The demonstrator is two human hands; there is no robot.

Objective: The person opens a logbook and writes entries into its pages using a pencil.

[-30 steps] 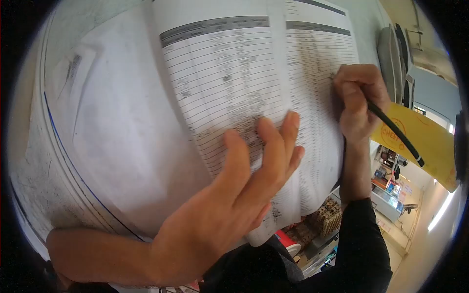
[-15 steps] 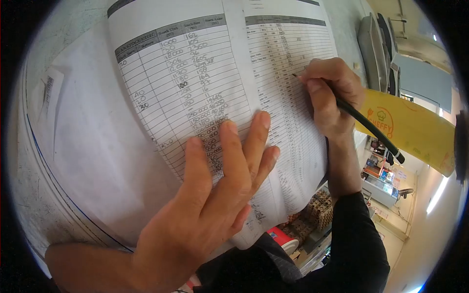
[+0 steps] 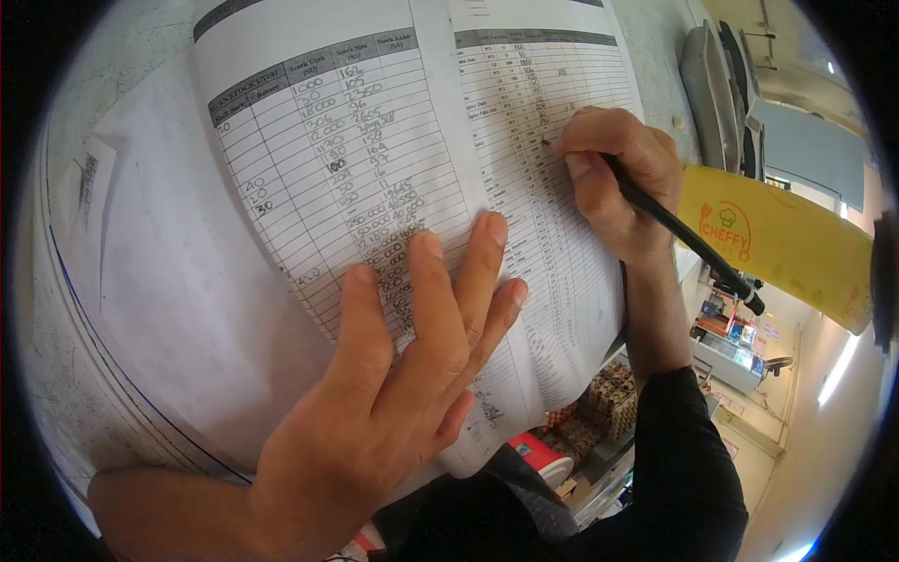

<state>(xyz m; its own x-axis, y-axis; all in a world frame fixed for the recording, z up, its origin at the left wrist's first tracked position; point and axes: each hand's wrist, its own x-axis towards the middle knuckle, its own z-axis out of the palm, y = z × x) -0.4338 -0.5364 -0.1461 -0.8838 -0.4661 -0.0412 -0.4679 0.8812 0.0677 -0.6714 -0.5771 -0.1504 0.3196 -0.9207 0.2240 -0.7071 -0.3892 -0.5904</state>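
A printed stock sheet [image 3: 281, 169] with handwritten numbers in its columns lies in front of me. Beside it on the right is a second printed sheet [image 3: 571, 244], its narrow columns partly filled in by hand. My left hand [image 3: 403, 365] rests flat across the left sheet, fingers spread, covering some of the lower rows. In my right hand [image 3: 618, 178] is a dark pencil [image 3: 688, 239], pinched near its point. The tip sits at a middle column of the right sheet; whether it touches the paper I cannot tell.
Blank white paper [image 3: 159, 272] lies under the left sheet. A yellow printed sheet [image 3: 777, 244] marked "CHEFFY" is beyond my right hand. Grey trays [image 3: 712, 94] stand at the upper right. Below the table edge are stacked egg trays [image 3: 609, 403] and a red-and-white container [image 3: 543, 459].
My right hand and the pencil have shifted slightly left over the right sheet. The sheets and my left hand also appear a little further left in view.
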